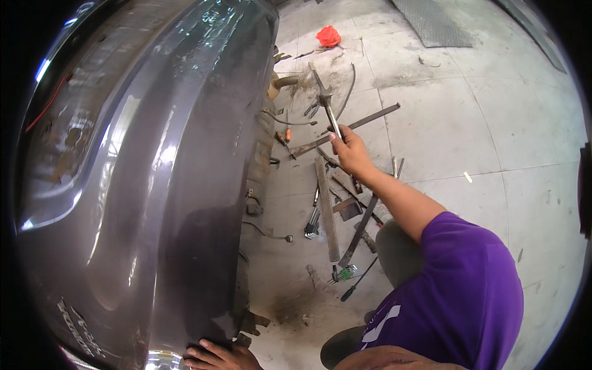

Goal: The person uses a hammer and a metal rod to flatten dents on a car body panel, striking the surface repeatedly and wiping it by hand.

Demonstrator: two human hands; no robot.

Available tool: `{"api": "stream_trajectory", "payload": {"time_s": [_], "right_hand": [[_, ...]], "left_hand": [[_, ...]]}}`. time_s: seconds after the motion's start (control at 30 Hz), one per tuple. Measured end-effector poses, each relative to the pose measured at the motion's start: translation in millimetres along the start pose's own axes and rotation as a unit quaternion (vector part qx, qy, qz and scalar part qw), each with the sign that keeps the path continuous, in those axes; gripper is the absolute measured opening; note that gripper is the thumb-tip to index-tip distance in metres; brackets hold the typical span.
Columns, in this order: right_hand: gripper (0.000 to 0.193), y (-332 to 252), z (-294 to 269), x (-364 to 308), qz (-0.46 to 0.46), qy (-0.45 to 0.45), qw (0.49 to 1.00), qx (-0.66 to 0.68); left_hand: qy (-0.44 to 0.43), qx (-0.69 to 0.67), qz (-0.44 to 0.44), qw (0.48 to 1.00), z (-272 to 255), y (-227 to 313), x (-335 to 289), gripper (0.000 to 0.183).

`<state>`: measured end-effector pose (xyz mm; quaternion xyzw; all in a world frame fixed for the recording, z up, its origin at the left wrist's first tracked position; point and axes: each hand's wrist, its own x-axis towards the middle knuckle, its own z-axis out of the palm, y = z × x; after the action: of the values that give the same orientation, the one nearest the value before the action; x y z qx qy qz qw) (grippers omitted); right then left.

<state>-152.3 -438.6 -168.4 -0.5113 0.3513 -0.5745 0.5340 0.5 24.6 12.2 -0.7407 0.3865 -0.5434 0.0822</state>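
My right hand (349, 151) is closed around the shaft of a long metal wrench (332, 114), whose open jaw points away from me above the floor. That arm is stretched forward, past the side of the car body. Down at the lower edge, my left hand (220, 356) lies with its fingers spread on the dark, glossy car panel (203, 203), near its lower corner. Under and around the wrench, a long flat metal bar (370, 120), pliers (312, 110) and an orange-handled tool (288, 134) lie on the floor.
More tools are scattered by my knee: a long flat strip (327, 209), a hex key set (312, 225), a green-holder key set (346, 273) and a screwdriver (349, 293). Loose cables (271, 234) hang from the car's edge. Farther off are a red crumpled thing (328, 37) and a grey mat (431, 24).
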Motion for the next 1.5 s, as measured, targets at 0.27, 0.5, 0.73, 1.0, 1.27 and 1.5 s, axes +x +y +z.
{"api": "stream_trajectory", "payload": {"time_s": [0.27,0.5,0.73,1.0,1.27,1.5], "right_hand": [[0.023,170.5,-132.7,-5.5,0.16,-0.164,0.81,-0.54],[0.031,197.0,-173.0,-52.1,0.315,-0.213,0.738,-0.557],[0.057,28.3,-20.6,213.9,-0.171,-0.029,0.961,-0.213],[0.065,-164.9,108.3,368.0,-0.182,-0.026,0.982,-0.045],[0.075,-146.4,133.5,366.9,-0.198,0.009,0.98,-0.006],[0.073,-155.7,135.2,324.2,-0.22,-0.002,0.976,-0.014]], "left_hand": [[-0.019,0.069,-0.02,0.997,-6.6,11.8,8.7,0.083],[-0.026,0.116,-0.007,0.993,-6.3,10.0,6.5,0.084],[-0.086,0.15,0.019,0.985,-19.3,22.5,18.8,0.077],[-0.106,0.174,0.015,0.979,-23.0,19.8,22.3,0.078],[-0.079,0.141,0.035,0.986,-14.8,12.6,23.7,0.078],[-0.032,0.085,-0.013,0.996,-6.6,6.5,12.7,0.077]]}}
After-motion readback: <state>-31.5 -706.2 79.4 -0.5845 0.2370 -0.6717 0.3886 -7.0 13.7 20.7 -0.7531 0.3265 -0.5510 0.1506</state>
